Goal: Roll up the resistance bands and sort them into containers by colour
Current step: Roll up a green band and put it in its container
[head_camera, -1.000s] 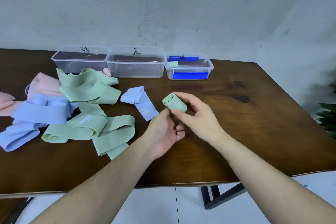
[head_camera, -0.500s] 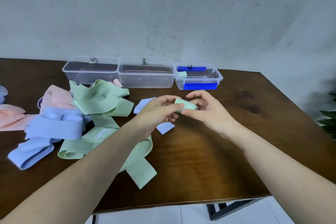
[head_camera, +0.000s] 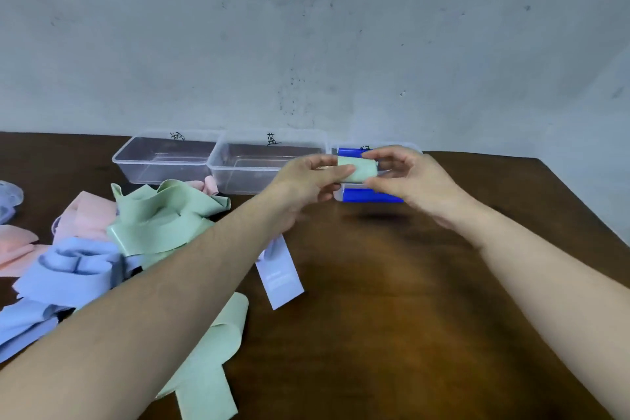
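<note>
Seen from a head-worn camera, looking down over a dark brown wooden surface (head_camera: 392, 300) set against a grey wall. Held up in mid-air, in front of the rightmost clear plastic container with blue strips (head_camera: 371, 196), a small rolled-up pale green resistance band (head_camera: 359, 170), pinched at its left end by the left hand (head_camera: 306, 181) and at its right end by the right hand (head_camera: 409, 181); each grip closed on the roll with thumb and fingertips. Further left, along the wall, two more clear plastic containers: a middle one (head_camera: 266, 164) and a far-left one (head_camera: 163, 160), each with a handwritten mark on the back wall (too small to read). Left of the arms, a loose heap of unrolled bands: pale green bands (head_camera: 163, 215), light blue bands (head_camera: 68, 269), pink bands (head_camera: 88, 215), plus a single light blue band (head_camera: 279, 273) lying flat just beyond the left forearm. Judged by look, very light, soft and springy material, likely to uncoil once pressure eases, and a little slick. Best taken across the roll with the loose tail trapped under a finger, not by the open ends alone, and kept squeezed until lowered into the container.
</note>
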A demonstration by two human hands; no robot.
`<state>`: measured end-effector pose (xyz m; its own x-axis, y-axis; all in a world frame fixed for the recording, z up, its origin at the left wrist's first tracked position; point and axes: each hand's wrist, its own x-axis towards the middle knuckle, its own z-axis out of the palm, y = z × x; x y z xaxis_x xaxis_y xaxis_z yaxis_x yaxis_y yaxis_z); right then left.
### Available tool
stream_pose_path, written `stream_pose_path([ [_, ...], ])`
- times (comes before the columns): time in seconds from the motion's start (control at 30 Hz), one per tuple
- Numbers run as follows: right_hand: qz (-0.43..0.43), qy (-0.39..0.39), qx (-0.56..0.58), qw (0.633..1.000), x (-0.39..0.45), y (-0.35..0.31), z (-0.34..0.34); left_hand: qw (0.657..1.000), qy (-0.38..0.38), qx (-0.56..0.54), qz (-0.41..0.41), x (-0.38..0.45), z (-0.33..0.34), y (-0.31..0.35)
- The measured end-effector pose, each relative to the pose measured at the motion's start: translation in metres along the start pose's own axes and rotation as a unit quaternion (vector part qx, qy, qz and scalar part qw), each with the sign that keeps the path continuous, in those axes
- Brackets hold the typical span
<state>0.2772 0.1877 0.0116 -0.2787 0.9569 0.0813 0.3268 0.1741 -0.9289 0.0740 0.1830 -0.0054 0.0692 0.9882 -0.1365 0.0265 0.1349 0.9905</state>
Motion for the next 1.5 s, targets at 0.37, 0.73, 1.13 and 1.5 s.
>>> stream_pose_path([
  [0.37,0.118,-0.087,0.027,0.989,0.088,0.018,-0.061,0.979,0.074,0.190,0.004,0.069,0.037,0.021],
  [0.73,0.151,-0.016,0.057,0.987,0.126,0.044,-0.047,0.973,0.082,0.217,0.006,0.099,0.031,0.015],
  [1.13,0.302,-0.088,0.004,0.949,0.149,0.050,-0.037,0.853,0.106,0.495,0.129,0.128,0.013,0.016],
  [1.5,0.351,-0.097,-0.053,0.930,0.167,0.074,-0.013,0.723,0.068,0.667,0.167,0.141,0.003,0.009],
])
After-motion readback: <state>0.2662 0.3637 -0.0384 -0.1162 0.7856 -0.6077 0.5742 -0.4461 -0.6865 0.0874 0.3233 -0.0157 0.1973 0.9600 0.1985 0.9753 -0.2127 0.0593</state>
